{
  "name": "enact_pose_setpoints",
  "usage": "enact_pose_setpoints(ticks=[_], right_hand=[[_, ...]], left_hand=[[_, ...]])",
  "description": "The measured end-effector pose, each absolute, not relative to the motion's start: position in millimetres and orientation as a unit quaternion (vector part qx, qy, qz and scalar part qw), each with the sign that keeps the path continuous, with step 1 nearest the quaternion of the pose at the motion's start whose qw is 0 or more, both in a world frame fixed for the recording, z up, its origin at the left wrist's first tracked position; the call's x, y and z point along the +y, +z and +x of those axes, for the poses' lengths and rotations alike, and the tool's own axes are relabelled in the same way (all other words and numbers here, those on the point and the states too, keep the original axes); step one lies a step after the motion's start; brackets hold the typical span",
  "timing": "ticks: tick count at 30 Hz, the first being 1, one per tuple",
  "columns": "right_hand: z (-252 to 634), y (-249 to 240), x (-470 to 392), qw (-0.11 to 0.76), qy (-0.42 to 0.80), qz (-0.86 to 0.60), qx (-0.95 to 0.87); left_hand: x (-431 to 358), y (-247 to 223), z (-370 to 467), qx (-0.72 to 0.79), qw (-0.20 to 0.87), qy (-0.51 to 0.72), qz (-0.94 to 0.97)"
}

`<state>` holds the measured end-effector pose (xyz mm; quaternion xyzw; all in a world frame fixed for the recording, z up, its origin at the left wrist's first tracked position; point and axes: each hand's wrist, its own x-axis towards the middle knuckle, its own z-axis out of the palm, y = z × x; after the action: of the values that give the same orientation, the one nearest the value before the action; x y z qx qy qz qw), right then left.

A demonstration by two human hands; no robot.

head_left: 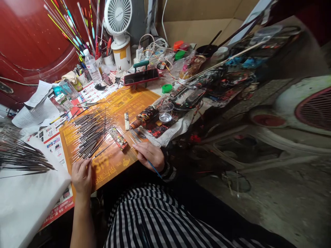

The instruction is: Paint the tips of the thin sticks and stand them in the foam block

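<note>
My left hand (81, 175) is at the front left of the orange mat (134, 94), fingers curled and pinched together. A thin dark stick (103, 150) extends from its fingertips to the right over the mat. Just beyond lies a pile of similar dark sticks with pale, thin ends (89, 132). In my right hand (151, 155) is a slim paintbrush (154, 168) with a blue handle, its tip pointing away from me. Between the hands and slightly farther off rests a paint-stained block (119, 138). A small pale strip (126, 121) lies behind that block.
More dark sticks (23, 155) lie on white foam (33, 193) at left. Behind the mat stand a phone (141, 77), a water bottle (92, 65), a white fan (118, 17) and colourful thin rods (67, 20). Paint-smeared jars and a white cloth (178, 127) crowd the right.
</note>
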<state>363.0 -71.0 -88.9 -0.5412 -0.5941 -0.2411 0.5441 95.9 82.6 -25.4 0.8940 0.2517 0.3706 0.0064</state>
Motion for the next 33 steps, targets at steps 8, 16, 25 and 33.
enact_pose_setpoints(ticks=[8,16,25,33], right_hand=[[331,-87,-64,0.550,-0.200,-0.491,-0.645],[329,-89,-63,0.522,-0.203,-0.526,-0.640],[328,-84,-63,0.513,-0.209,-0.529,-0.643],[327,-84,-62,0.511,-0.210,-0.539,-0.636]], left_hand=[[75,-23,99,0.276,0.018,0.364,0.889],[73,-24,98,0.289,0.032,0.361,0.886],[73,-23,98,0.271,0.032,0.369,0.889],[74,-25,97,0.275,0.031,0.364,0.889]])
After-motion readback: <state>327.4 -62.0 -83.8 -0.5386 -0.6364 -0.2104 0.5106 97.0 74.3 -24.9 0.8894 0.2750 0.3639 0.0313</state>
